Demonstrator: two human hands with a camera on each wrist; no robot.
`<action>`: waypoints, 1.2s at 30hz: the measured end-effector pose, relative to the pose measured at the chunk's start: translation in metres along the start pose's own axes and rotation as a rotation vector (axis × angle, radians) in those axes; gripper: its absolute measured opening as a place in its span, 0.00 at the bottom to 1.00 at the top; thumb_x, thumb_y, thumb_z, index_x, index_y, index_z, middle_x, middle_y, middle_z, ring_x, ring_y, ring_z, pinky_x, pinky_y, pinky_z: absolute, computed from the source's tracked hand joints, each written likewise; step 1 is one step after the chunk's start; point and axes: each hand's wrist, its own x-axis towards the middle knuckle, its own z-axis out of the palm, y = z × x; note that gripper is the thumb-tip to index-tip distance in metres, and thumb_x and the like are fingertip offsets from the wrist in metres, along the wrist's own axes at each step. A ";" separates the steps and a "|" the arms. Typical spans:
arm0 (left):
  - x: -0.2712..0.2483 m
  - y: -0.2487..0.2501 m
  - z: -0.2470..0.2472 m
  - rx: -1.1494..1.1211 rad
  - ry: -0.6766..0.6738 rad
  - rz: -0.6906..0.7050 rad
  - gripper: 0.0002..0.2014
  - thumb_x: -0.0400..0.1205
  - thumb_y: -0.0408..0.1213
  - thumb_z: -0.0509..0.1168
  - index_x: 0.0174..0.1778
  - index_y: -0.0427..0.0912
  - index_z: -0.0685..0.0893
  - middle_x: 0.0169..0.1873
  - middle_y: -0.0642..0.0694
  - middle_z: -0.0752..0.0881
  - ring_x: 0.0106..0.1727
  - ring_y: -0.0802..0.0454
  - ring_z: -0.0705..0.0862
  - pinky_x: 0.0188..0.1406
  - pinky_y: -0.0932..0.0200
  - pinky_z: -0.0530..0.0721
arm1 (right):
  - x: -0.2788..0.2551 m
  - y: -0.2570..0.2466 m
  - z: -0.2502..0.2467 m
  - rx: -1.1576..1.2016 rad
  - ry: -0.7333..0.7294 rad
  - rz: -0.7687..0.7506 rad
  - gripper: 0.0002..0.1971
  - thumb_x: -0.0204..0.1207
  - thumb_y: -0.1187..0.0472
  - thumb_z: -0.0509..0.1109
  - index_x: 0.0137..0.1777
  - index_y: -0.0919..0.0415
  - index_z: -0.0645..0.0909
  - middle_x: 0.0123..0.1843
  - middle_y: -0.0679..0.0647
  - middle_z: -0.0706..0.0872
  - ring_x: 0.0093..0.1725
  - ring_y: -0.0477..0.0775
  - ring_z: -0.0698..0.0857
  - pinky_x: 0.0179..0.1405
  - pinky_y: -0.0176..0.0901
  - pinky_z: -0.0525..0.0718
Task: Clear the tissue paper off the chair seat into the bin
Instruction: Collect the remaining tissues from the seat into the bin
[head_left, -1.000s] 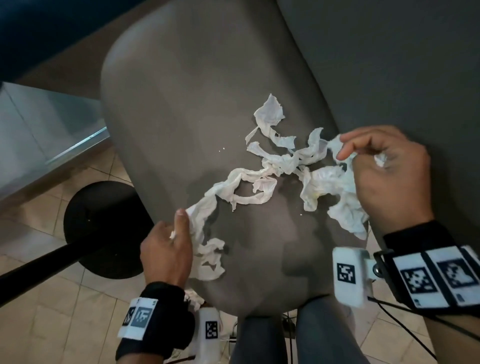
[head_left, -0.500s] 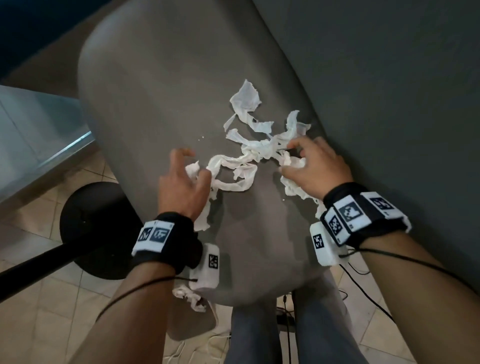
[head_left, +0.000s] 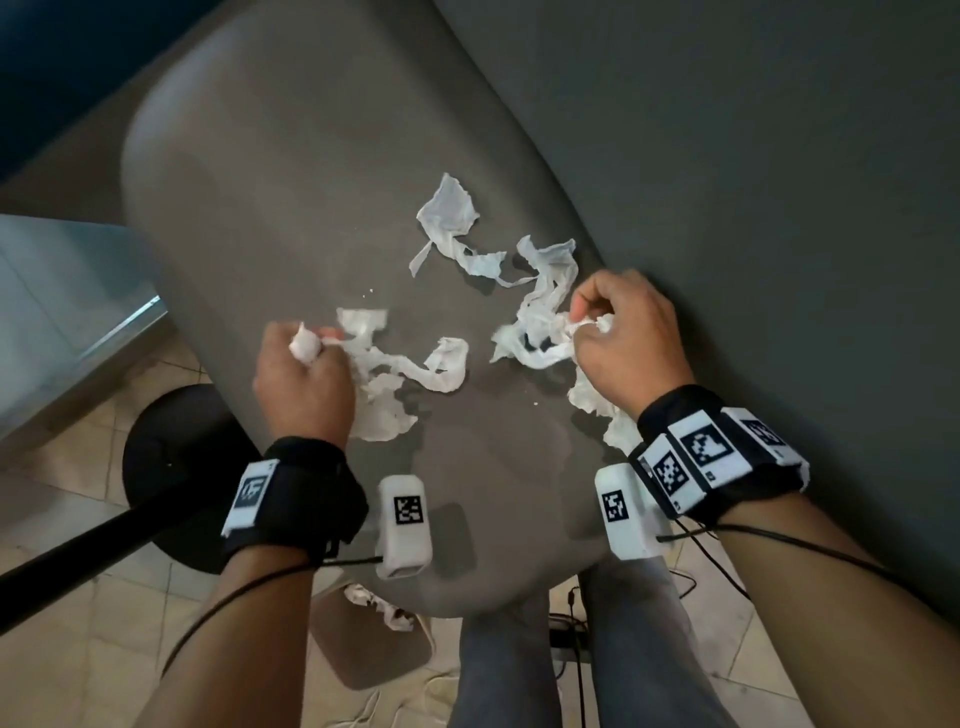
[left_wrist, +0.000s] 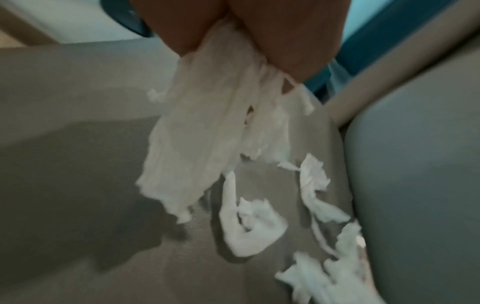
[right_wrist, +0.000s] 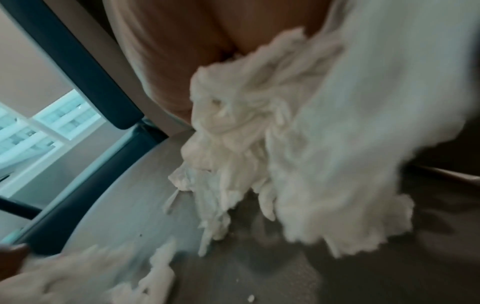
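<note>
Torn white tissue paper (head_left: 452, 218) lies in strips across the grey chair seat (head_left: 270, 197). My left hand (head_left: 304, 364) grips a bunch of tissue (left_wrist: 197, 131) at the seat's left side, and a strip trails from it toward the middle. My right hand (head_left: 623, 338) clutches another clump of tissue (right_wrist: 298, 133) at the seat's right side, beside the backrest (head_left: 753, 182). A loose piece with a thin tail lies beyond both hands. The bin (head_left: 374, 644) stands on the floor under the seat's front edge, with crumpled tissue (head_left: 379, 605) at its rim.
A black round stool base (head_left: 166, 467) and a black pole (head_left: 78, 551) stand on the tiled floor to the left. My legs (head_left: 571, 654) are in front of the seat, with cables on the floor near them. Tiny tissue crumbs dot the seat.
Both hands have curled around tissue and pulled apart, splitting the tangle into a left bunch and a right bunch. The far piece has stayed where it was.
</note>
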 end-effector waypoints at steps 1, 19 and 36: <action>-0.004 -0.002 -0.003 -0.075 0.015 0.003 0.16 0.71 0.27 0.56 0.41 0.55 0.77 0.42 0.50 0.90 0.50 0.47 0.88 0.56 0.50 0.85 | -0.001 -0.001 -0.001 0.010 -0.008 -0.006 0.12 0.64 0.75 0.64 0.35 0.55 0.79 0.45 0.52 0.82 0.45 0.48 0.80 0.48 0.39 0.77; -0.052 -0.022 0.062 0.327 -0.336 0.019 0.12 0.80 0.53 0.65 0.52 0.51 0.78 0.41 0.45 0.86 0.46 0.38 0.84 0.44 0.53 0.79 | 0.014 0.012 0.033 -0.242 -0.170 0.003 0.27 0.72 0.64 0.70 0.70 0.44 0.76 0.61 0.55 0.78 0.61 0.59 0.81 0.63 0.50 0.79; -0.078 -0.042 -0.001 -0.122 -0.204 -0.233 0.15 0.76 0.24 0.58 0.39 0.51 0.80 0.31 0.51 0.80 0.28 0.53 0.75 0.26 0.62 0.76 | -0.029 0.007 0.012 0.034 0.098 0.124 0.05 0.70 0.63 0.71 0.41 0.60 0.76 0.39 0.54 0.84 0.38 0.56 0.80 0.41 0.46 0.78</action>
